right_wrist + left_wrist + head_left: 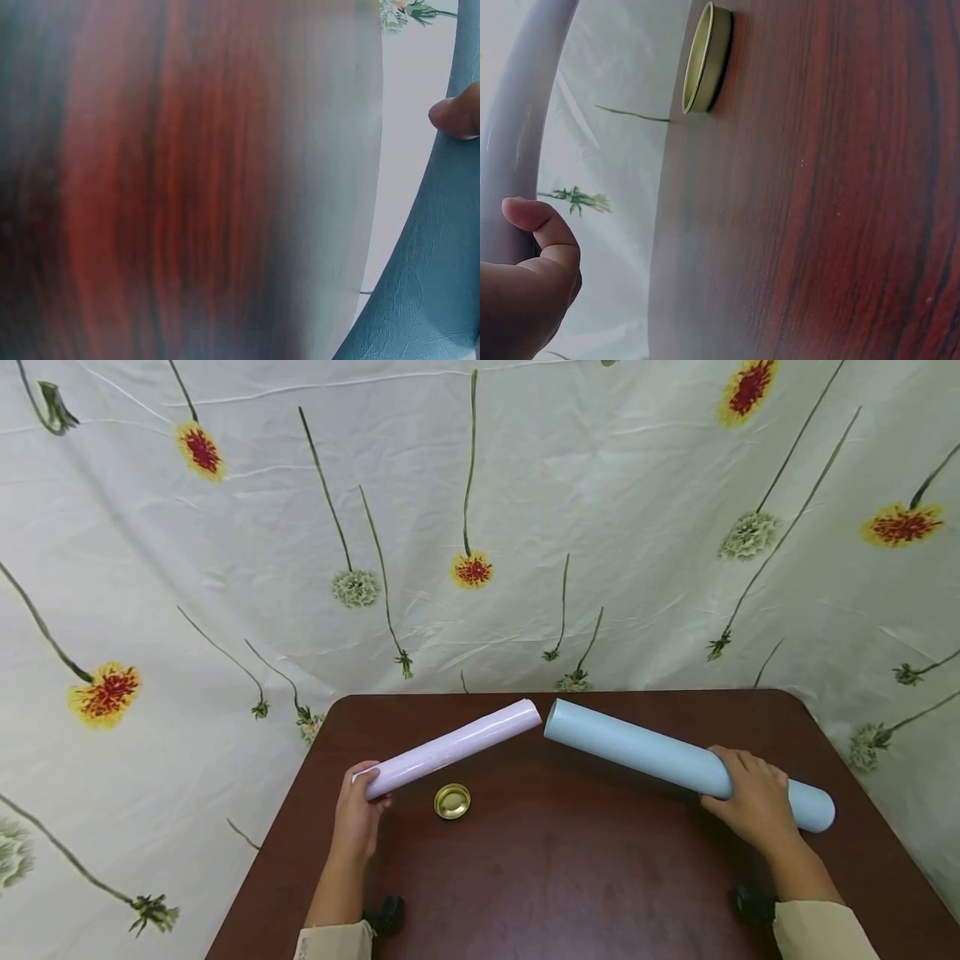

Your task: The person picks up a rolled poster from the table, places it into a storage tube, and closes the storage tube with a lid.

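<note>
A glossy pale lilac roll slants up and to the right from my left hand, which grips its near end. In the left wrist view the thumb lies along the lilac roll. My right hand holds a thicker light blue roll around its right part, fingers over the top. The blue roll fills the right side of the right wrist view, with the thumb against it. The far ends of the two rolls come close together over the table's back half.
A small round brass-coloured dish sits on the dark reddish-brown wooden table, just right of the left hand. Behind the table hangs a white cloth printed with flowers. Dark straps with small devices are on both wrists.
</note>
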The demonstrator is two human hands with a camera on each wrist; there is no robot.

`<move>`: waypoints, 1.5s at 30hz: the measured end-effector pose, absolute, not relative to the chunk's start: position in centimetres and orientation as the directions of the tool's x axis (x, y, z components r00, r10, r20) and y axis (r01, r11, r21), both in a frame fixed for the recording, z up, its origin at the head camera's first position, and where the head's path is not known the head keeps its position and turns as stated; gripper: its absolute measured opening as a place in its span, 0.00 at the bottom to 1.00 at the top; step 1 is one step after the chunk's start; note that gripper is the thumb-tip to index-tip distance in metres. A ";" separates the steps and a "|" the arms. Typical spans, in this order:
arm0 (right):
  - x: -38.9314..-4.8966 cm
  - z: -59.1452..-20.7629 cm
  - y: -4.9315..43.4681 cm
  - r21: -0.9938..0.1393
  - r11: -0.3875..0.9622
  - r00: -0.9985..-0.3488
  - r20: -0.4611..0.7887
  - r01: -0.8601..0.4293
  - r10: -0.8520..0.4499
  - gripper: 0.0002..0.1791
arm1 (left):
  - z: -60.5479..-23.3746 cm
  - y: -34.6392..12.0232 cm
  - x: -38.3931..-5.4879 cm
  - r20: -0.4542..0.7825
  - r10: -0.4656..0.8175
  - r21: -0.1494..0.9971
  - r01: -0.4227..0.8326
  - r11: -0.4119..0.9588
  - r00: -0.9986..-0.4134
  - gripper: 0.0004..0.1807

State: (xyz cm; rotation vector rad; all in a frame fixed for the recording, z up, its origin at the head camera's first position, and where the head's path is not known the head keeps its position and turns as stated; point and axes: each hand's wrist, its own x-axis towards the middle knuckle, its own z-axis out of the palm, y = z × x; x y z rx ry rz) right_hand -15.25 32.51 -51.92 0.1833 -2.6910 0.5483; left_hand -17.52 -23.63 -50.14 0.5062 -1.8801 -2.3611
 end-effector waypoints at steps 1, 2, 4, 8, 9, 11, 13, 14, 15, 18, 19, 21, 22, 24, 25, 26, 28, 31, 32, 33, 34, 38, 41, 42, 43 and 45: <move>-15.2 -51.9 32.6 -0.350 0.915 -0.918 0.394 -0.200 -0.050 0.44 | -50.1 -23.6 -17.5 -0.205 -0.261 0.960 -0.142 -0.243 -0.943 0.12; -15.2 -51.9 32.6 -0.351 0.915 -0.919 0.391 -0.199 -0.050 0.44 | -50.0 -23.5 -17.6 -0.205 -0.257 0.960 -0.142 -0.243 -0.945 0.13; -15.2 -51.9 32.6 -0.354 0.914 -0.920 0.388 -0.199 -0.051 0.44 | -49.9 -23.4 -17.6 -0.207 -0.249 0.959 -0.145 -0.245 -0.946 0.13; -15.1 -51.9 32.6 -0.362 0.908 -0.919 0.389 -0.211 -0.058 0.44 | -49.8 -23.4 -17.5 -0.204 -0.239 0.959 -0.145 -0.244 -0.949 0.11; -15.1 -51.9 32.6 -0.363 0.907 -0.919 0.390 -0.214 -0.061 0.44 | -49.8 -23.4 -17.5 -0.202 -0.237 0.959 -0.143 -0.243 -0.950 0.11; -15.1 -51.9 32.5 -0.362 0.906 -0.917 0.395 -0.220 -0.064 0.44 | -49.7 -23.4 -17.4 -0.195 -0.233 0.961 -0.138 -0.242 -0.953 0.12; -15.0 -51.9 32.5 -0.360 0.906 -0.914 0.401 -0.224 -0.067 0.44 | -49.7 -23.4 -17.4 -0.191 -0.232 0.960 -0.132 -0.246 -0.954 0.12; -15.0 -52.0 32.5 -0.359 0.905 -0.912 0.404 -0.227 -0.069 0.45 | -49.7 -23.4 -17.4 -0.189 -0.231 0.960 -0.131 -0.246 -0.954 0.12; -15.0 -51.9 32.5 -0.357 0.906 -0.911 0.408 -0.229 -0.070 0.45 | -49.7 -23.4 -17.3 -0.187 -0.231 0.961 -0.129 -0.245 -0.955 0.12; -14.9 -52.0 32.4 -0.354 0.905 -0.906 0.416 -0.237 -0.074 0.45 | -49.7 -23.4 -17.4 -0.185 -0.228 0.961 -0.128 -0.244 -0.956 0.11; -14.9 -52.0 32.4 -0.353 0.904 -0.905 0.419 -0.239 -0.076 0.45 | -49.7 -23.4 -17.4 -0.185 -0.225 0.962 -0.129 -0.242 -0.957 0.10; -14.9 -52.0 32.4 -0.354 0.903 -0.904 0.420 -0.245 -0.080 0.45 | -49.7 -23.3 -17.4 -0.185 -0.222 0.963 -0.132 -0.235 -0.957 0.10; -14.9 -52.1 32.4 -0.353 0.902 -0.904 0.420 -0.247 -0.083 0.45 | -49.7 -23.3 -17.4 -0.184 -0.221 0.963 -0.131 -0.235 -0.958 0.10; -14.9 -52.1 32.4 -0.352 0.902 -0.904 0.418 -0.249 -0.086 0.45 | -49.7 -23.2 -17.4 -0.184 -0.217 0.965 -0.133 -0.227 -0.959 0.10; -14.8 -52.1 32.4 -0.350 0.903 -0.904 0.418 -0.250 -0.088 0.45 | -49.7 -23.2 -17.4 -0.184 -0.214 0.965 -0.136 -0.223 -0.959 0.10; -14.8 -52.2 32.4 -0.349 0.903 -0.904 0.418 -0.250 -0.089 0.46 | -49.7 -23.1 -17.4 -0.186 -0.213 0.965 -0.137 -0.224 -0.959 0.11; -14.8 -52.1 32.4 -0.345 0.904 -0.903 0.419 -0.251 -0.091 0.46 | -49.7 -23.1 -17.4 -0.186 -0.208 0.965 -0.139 -0.221 -0.960 0.10; -14.7 -52.1 32.4 -0.345 0.904 -0.902 0.422 -0.252 -0.091 0.46 | -49.8 -23.1 -17.4 -0.190 -0.193 0.965 -0.147 -0.218 -0.962 0.09; -14.7 -52.1 32.4 -0.345 0.904 -0.902 0.422 -0.254 -0.092 0.46 | -49.8 -23.1 -17.4 -0.192 -0.190 0.964 -0.149 -0.219 -0.963 0.10; -14.7 -52.0 32.4 -0.345 0.903 -0.901 0.424 -0.256 -0.093 0.46 | -49.8 -23.1 -17.4 -0.192 -0.186 0.965 -0.150 -0.216 -0.964 0.09; -14.7 -52.0 32.3 -0.345 0.903 -0.901 0.424 -0.257 -0.095 0.46 | -49.8 -23.2 -17.4 -0.190 -0.182 0.965 -0.149 -0.214 -0.965 0.10; -14.7 -52.1 32.3 -0.342 0.902 -0.901 0.422 -0.262 -0.102 0.46 | -50.0 -23.2 -17.5 -0.188 -0.171 0.968 -0.153 -0.200 -0.967 0.11; -14.6 -52.2 32.2 -0.338 0.903 -0.901 0.421 -0.265 -0.107 0.47 | -50.0 -23.2 -17.5 -0.183 -0.162 0.971 -0.153 -0.183 -0.970 0.13; -14.5 -52.3 32.2 -0.337 0.903 -0.900 0.422 -0.267 -0.109 0.47 | -50.0 -23.2 -17.5 -0.183 -0.166 0.970 -0.150 -0.189 -0.969 0.14; -14.5 -52.4 32.1 -0.336 0.902 -0.899 0.423 -0.270 -0.111 0.47 | -50.0 -23.2 -17.5 -0.182 -0.170 0.970 -0.148 -0.195 -0.969 0.15; -14.5 -52.5 32.1 -0.333 0.902 -0.898 0.425 -0.275 -0.117 0.47 | -50.0 -23.1 -17.5 -0.180 -0.180 0.969 -0.143 -0.203 -0.967 0.17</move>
